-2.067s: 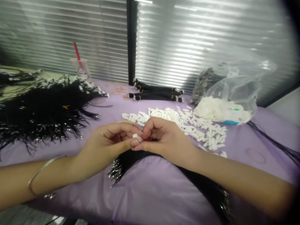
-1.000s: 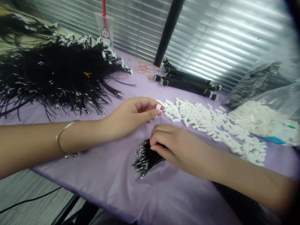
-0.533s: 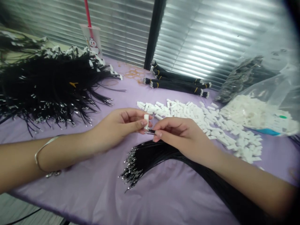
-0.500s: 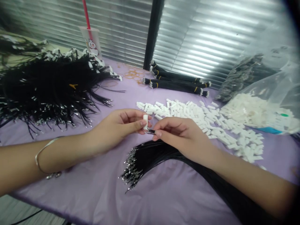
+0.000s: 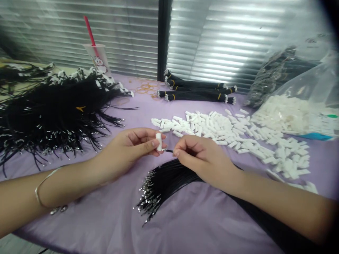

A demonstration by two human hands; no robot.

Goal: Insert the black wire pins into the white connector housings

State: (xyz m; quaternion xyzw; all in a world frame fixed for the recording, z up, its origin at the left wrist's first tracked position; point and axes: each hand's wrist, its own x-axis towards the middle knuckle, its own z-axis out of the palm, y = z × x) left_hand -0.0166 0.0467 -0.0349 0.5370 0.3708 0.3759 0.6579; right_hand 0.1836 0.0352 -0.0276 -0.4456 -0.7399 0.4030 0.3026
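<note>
My left hand (image 5: 129, 150) pinches a small white plastic connector (image 5: 159, 141) between thumb and fingers. My right hand (image 5: 201, 157) pinches a thin black wire (image 5: 167, 151) by its end, the metal tip pointing at the connector's lower end and touching or nearly touching it. Below both hands a loose bundle of black wires with metal terminals (image 5: 156, 185) lies fanned on the purple cloth (image 5: 100, 218). A silver bracelet (image 5: 43, 195) sits on my left wrist.
Scattered white connectors (image 5: 225, 130) lie beyond my hands. A clear bag of more connectors (image 5: 299, 109) stands at the right. A big heap of black wires (image 5: 53, 109) fills the left. Tied wire bundles (image 5: 196, 91), rubber bands (image 5: 144, 87) and a cup with a red straw (image 5: 96, 60) sit near the blinds.
My right hand dropped to the wire bundle, picked out one wire and brought its tip to the connector that my left hand holds. The view has shifted slightly.
</note>
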